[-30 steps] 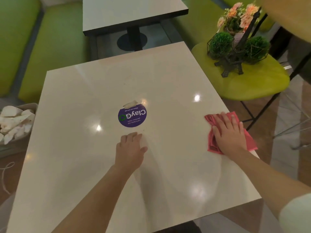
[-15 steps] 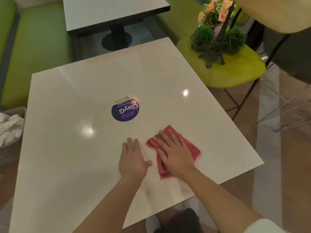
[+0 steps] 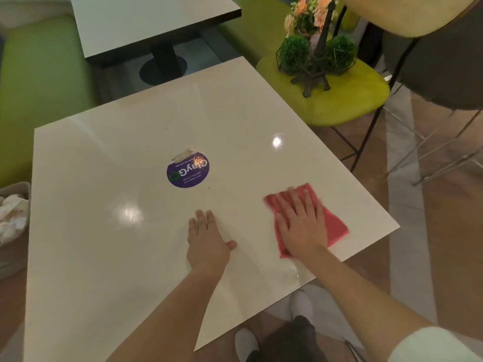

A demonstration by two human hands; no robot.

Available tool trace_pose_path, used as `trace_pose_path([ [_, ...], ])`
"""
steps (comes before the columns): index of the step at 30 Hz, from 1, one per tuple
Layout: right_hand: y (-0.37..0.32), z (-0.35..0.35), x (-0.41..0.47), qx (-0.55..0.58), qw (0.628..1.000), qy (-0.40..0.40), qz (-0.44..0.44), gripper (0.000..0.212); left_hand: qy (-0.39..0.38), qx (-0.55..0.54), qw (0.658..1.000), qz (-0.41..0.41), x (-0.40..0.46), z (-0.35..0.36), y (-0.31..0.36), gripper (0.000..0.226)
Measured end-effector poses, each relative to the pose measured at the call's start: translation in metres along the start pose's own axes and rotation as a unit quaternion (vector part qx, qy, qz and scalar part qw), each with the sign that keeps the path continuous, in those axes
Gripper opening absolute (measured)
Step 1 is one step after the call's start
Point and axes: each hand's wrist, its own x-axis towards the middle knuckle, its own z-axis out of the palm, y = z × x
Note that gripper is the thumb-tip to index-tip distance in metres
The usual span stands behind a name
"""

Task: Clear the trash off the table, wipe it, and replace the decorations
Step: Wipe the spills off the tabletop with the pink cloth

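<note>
Pressed flat, fingers spread, right hand [image 3: 300, 226] pins red cloth [image 3: 334, 226] to surface [image 3: 104, 205] near right edge; no pinch, only palm weight. Left hand [image 3: 207, 241] rests flat beside it, fingers straight, thumb out, holding nothing, apparently bracing. Blur at right fingertips [image 3: 295, 197] suggests mid-wipe.

Trash off surface: crumpled paper sits in bin [image 3: 15, 189] at far left, below surface level. Purple round sticker [image 3: 188, 170] stays stuck near centre, corner torn, paper scrap at its top edge. Decorations [image 3: 315, 48], a small tower model, two green ball plants and pink flowers, wait on green chair [image 3: 352, 100] past far right corner, well apart from cloth.

Judged stage: wiping under way, decorations not yet replaced.

Risks from here: cloth lies close to right edge, so an outward stroke could push it over onto floor, held by pressure alone. A pass across sticker could catch torn corner and peel more. Far half could go unwiped if strokes stay near. Reaching later for decorations, tall tower looks top-heavy; a one-handed lift by the top could tip plants off chair.
</note>
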Motion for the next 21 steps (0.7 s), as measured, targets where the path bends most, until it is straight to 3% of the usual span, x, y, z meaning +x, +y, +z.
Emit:
trace_pose_path([
  [3,-0.037,0.014,-0.039,0.016,0.997,-0.025,-0.076,0.049,0.000,0.007,1.000,0.004,0.001,0.000,0.000,0.098],
  [6,-0.026,0.013,-0.046,0.008,0.993,-0.031,-0.113,0.047,-0.003,0.006,1.000,0.005,0.000,0.000,0.000,0.099],
  [12,0.080,-0.012,-0.025,-0.011,0.999,0.003,0.049,0.054,-0.005,0.017,1.000,0.004,0.001,0.001,-0.001,0.097],
  [15,0.124,-0.019,-0.013,-0.011,0.996,-0.006,0.084,0.058,-0.011,0.028,1.000,0.001,0.003,0.000,0.001,0.097],
  [19,0.112,-0.016,-0.016,-0.005,0.994,0.007,0.107,0.058,-0.022,0.037,0.999,-0.005,0.005,0.001,0.004,0.097],
  [21,0.083,-0.010,-0.029,-0.012,0.997,-0.002,0.072,0.055,-0.023,0.041,0.999,-0.008,0.006,0.002,0.003,0.096],
])
